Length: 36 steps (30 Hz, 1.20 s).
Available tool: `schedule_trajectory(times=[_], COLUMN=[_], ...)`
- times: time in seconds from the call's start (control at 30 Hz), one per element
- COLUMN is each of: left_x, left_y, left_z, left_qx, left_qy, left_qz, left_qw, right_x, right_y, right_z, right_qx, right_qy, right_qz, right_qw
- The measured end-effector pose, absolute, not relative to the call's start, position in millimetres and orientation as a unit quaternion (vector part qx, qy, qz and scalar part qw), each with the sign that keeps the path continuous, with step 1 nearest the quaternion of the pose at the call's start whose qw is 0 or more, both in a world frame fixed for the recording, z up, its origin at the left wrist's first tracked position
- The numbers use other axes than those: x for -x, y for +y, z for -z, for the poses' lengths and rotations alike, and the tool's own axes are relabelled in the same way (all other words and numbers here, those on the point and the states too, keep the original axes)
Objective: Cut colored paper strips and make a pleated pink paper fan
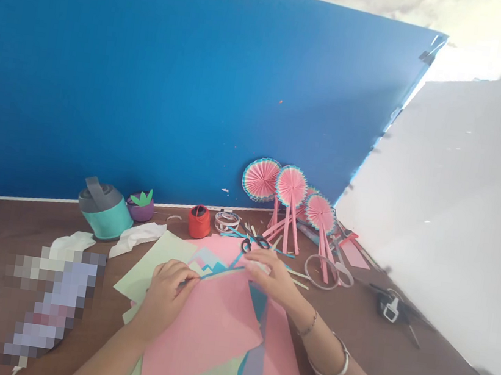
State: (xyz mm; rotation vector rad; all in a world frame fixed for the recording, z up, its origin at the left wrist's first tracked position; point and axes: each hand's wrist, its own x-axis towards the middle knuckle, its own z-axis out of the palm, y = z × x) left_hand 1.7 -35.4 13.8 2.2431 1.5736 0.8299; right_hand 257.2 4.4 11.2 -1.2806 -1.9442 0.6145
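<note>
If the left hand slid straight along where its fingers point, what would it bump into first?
Most likely the right hand, farther along the top edge of the pink sheet where the left hand rests, though depth is hard to judge.

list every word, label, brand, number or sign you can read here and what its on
No text can be read anywhere in this view.
Lavender item at left: pixelated, so any print is unreadable.
Tape roll: any marking is too small to read.
Pink sheet under the hands: no print visible.
</note>
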Motion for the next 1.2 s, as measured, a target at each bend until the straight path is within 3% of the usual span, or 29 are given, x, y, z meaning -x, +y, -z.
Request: schedule_trajectory(times=[0.07,0.33,0.73,0.93,1.2], left_x=[-5,-3,19,21,28], left_y=[-37,-36,-18,-16,-16], left_z=[-15,-14,-17,-14,-21], left_qx=[-0.788,-0.813,-0.711,-0.685,-0.646], left_qy=[0.530,0.503,0.577,0.587,0.594], left_qz=[-0.284,-0.267,-0.278,-0.296,-0.314], left_qw=[0.135,0.122,0.291,0.315,0.362], right_x=[-244,-234,-273,-274,-276], right_y=[-3,-2,15,17,21], right_z=[-13,2,1,2,1], right_qx=[0.463,0.459,0.478,0.493,0.512], right_qy=[-0.760,-0.722,-0.703,-0.654,-0.636], right_qz=[-0.310,-0.386,-0.458,-0.471,-0.463], right_qw=[0.335,0.346,0.259,0.327,0.345])
